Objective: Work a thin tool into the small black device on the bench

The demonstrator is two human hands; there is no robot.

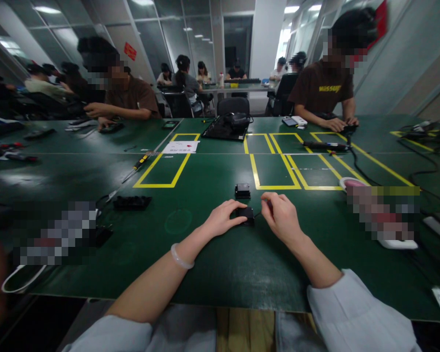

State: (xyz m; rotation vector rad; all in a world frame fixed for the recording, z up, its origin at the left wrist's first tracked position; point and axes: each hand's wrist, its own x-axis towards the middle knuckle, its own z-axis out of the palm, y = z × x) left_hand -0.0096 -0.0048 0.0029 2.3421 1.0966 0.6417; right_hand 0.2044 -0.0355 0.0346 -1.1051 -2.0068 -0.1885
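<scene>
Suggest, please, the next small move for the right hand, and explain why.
Probably, bring the right hand slightly closer to the near block: the left hand holds that block by thumb and finger, while the right hand is curled just beside it. Whether it pinches anything is unclear.

Squarish black block on green tabletop

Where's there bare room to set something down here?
On the green table, between the left hand and the black ridged piece; also inside the yellow outline just beyond the right hand. It's crowded at far right, around the black cables.
</scene>
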